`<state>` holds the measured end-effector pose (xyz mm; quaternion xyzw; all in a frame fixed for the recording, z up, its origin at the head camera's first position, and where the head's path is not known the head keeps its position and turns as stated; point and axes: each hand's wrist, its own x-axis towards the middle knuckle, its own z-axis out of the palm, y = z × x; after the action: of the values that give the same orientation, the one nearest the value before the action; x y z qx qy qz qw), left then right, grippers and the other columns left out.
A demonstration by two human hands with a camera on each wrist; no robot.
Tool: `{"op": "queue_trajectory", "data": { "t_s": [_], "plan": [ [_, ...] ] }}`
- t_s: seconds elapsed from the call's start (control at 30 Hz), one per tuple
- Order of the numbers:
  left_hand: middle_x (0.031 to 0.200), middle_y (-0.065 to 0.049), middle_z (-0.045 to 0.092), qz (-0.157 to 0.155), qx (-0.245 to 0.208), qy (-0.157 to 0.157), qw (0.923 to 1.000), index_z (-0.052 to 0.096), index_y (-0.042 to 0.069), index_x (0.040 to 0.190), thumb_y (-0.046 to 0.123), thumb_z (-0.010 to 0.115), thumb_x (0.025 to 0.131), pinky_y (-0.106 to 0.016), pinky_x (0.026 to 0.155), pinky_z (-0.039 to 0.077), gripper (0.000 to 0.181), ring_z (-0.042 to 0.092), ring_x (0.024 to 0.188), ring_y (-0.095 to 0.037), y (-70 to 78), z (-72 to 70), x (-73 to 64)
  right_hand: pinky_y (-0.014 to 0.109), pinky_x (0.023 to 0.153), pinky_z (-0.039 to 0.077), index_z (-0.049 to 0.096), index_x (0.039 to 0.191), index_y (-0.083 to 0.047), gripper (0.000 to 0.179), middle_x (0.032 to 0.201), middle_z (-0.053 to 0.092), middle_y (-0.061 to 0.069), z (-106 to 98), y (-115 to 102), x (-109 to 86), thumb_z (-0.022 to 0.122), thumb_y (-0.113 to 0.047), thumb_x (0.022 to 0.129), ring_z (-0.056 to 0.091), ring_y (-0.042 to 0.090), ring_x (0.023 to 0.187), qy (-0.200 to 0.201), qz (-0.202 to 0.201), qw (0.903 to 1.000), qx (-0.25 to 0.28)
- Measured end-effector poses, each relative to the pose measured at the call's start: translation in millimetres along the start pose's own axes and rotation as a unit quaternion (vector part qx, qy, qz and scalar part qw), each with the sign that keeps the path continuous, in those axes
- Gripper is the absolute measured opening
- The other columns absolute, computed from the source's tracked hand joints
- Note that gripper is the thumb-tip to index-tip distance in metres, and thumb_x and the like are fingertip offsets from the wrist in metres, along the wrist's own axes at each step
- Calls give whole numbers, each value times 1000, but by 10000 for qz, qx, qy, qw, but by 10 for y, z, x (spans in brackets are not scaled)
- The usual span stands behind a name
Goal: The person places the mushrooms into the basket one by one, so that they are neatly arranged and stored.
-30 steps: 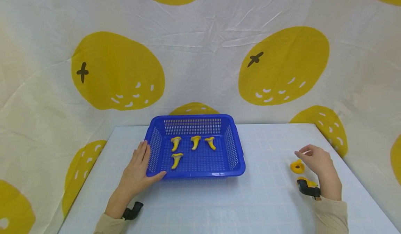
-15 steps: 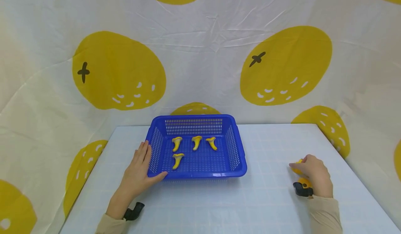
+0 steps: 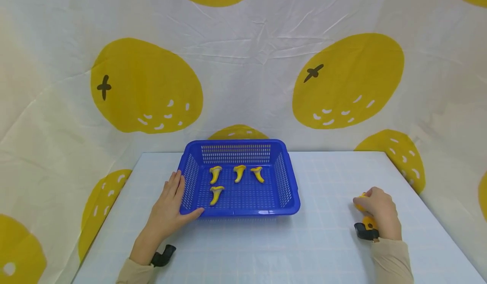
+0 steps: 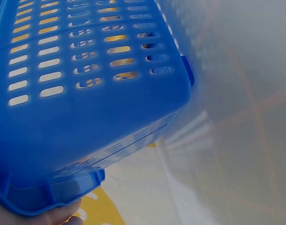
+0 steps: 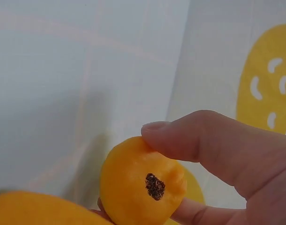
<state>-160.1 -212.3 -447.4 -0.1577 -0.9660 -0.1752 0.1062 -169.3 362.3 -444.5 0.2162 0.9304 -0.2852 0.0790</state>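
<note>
A blue plastic basket [image 3: 247,212] sits at the back of the table with several yellow chanterelle mushrooms [image 3: 216,195] on its floor. My left hand [image 3: 166,208] rests along its left side, fingers straight, thumb on the front rim. In the left wrist view, a bit of that hand shows under the basket's rim. Over on the right, my right hand [image 3: 383,210] pinches a round orange-yellow fruit [image 5: 128,183] with a dark brown spot between thumb and fingers. A second orange-yellow fruit [image 3: 369,222] lies close by, partly hidden by the wrist camera.
Black wrist cameras [image 3: 163,256] are worn on both wrists. Behind the table [image 3: 266,250] hangs a white cloth [image 3: 243,81] printed with big yellow fruit. Table surface lies between the basket and my right hand.
My right hand has come down and slightly left from above the fruit and now pinches the farther one. The left hand and the basket keep their places.
</note>
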Motion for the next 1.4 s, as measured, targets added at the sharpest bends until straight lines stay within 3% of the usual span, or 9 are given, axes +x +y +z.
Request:
{"op": "queue_trajectory", "data": {
  "t_s": [0.1,0.23,0.5,0.63,0.83,1.03,1.27,1.4],
  "plan": [
    [163,-26,9,-10,-17,-33,10000,19,-10,153,64,66,83,-46,122,7,112,2,151,-36,-1,-4,3,40,64,42,47,111,9,49,95,51,26,-21,-19,-9,66,-32,91,49,37,82,39,163,9998,119],
    [163,-25,9,-14,-19,-19,10000,20,-11,153,64,67,82,-47,122,8,113,4,151,-38,-10,7,2,43,66,44,47,117,7,52,105,50,32,-74,-55,-14,66,-34,91,48,41,86,145,55,9998,132],
    [163,-24,8,-25,-37,-6,10000,20,-10,153,64,67,83,-47,122,9,113,3,151,-37,-20,32,-8,53,75,50,49,131,4,56,121,45,39,-169,-121,-24,65,-33,93,47,47,96,311,-616,9973,262],
    [163,-25,8,-39,-27,-15,10000,20,-10,153,64,67,83,-48,122,10,112,2,151,-36,-10,22,-12,47,75,54,50,138,0,57,126,46,38,-172,-164,-38,65,-33,94,48,47,102,410,-1052,9924,481],
    [163,-24,7,-64,-25,-49,10000,19,-9,153,64,66,83,-48,122,9,112,-1,152,-33,3,7,-7,28,67,50,53,139,-4,53,125,53,32,-158,-241,-70,68,-29,94,53,41,102,864,-1686,9801,595],
    [163,-24,7,-49,-19,-65,10000,18,-9,154,64,66,84,-48,122,9,112,-1,152,-33,-7,11,-8,31,72,51,50,135,-2,54,121,60,27,-170,-350,-161,71,-26,92,57,36,102,1123,-1992,9694,893],
    [164,-23,7,-59,-1,-51,10000,18,-8,154,65,66,83,-50,121,10,113,-2,152,-33,-23,26,1,6,71,48,53,135,-4,48,123,59,20,-242,-459,-314,71,-20,93,58,19,96,1085,-2632,9511,1200],
    [164,-23,6,-67,13,-41,10000,18,-9,154,66,66,83,-49,122,10,113,-2,152,-33,-28,36,-1,8,73,51,55,137,-4,47,126,55,13,-299,-557,-368,70,-13,93,57,3,92,901,-3084,9352,1488]
  ]
}}
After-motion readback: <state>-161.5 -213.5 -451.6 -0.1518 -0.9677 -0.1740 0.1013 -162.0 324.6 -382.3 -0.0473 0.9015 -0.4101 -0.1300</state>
